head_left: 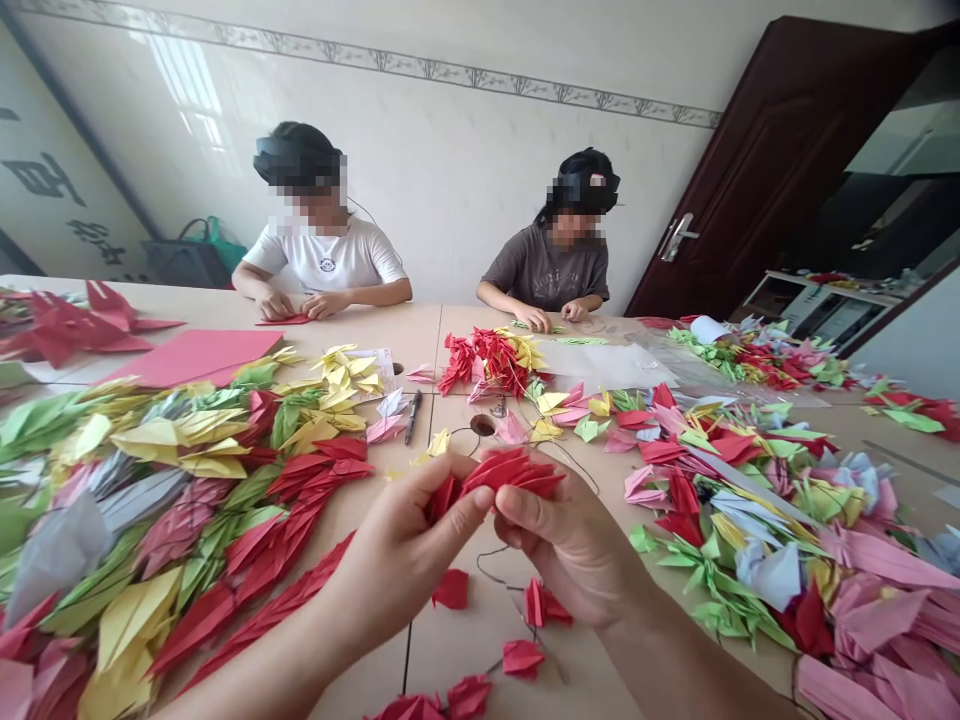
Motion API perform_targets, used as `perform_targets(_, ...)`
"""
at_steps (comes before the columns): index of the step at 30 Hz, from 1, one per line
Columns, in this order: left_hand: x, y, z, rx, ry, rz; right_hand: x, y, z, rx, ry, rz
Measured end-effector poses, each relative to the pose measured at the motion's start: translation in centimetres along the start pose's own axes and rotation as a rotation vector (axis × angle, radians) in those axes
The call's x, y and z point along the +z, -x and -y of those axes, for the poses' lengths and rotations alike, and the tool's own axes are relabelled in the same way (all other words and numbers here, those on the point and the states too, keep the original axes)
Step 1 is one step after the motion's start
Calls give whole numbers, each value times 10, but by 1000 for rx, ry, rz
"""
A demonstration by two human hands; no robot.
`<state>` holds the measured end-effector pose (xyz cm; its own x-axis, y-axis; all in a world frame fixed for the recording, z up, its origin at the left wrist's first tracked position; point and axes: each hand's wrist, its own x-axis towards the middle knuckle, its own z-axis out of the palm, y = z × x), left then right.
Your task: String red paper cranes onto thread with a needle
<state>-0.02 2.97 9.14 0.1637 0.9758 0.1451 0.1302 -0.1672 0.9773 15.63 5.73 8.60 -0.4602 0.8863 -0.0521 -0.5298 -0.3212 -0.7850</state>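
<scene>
Over the near middle of the table, my left hand [420,540] and my right hand [562,530] are closed around a stack of folded red paper pieces [514,472]. Both thumbs press on its near side, and the other fingers are partly hidden behind it. Below my hands, loose folded red pieces [523,657] lie on the table along a dark string [491,570]. To the left of my left arm stretches a long row of folded red paper [277,610].
Heaps of coloured folded paper [180,440] cover the left, and another heap [787,520] covers the right. A black pen [413,418] and a red paper sheet [202,358] lie beyond. Two people [322,250] sit across the table [420,320], their hands on paper.
</scene>
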Motion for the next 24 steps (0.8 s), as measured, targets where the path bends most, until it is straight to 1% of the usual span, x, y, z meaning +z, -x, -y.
perform_targets(2, 1, 2, -2, 7, -20, 32, 1, -1, -2, -52, 33, -19)
perform_targets(4, -1, 4, -2, -61, 63, 67, 0, -2, -1, -97, 46, -51)
perform_targets(8, -7, 4, -4, -259, 441, 127, -3, -3, 5, -105, 54, -117)
perform_targets(11, -9, 2, -6, -314, 621, 161, -6, -2, 13, -96, 24, -141)
perform_targets(14, -9, 1, -6, -297, 668, 175, -10, -1, 22, -82, -11, -143)
perform_targets(17, -9, 1, -3, -264, 660, 153, -13, 0, 29, -105, -40, -152)
perform_targets(20, -10, 1, 0, -224, 603, 142, -13, -1, 33, -135, -96, -174)
perform_targets(24, -10, 0, 0, -137, 507, 112, -11, -2, 35, -142, -142, -216)
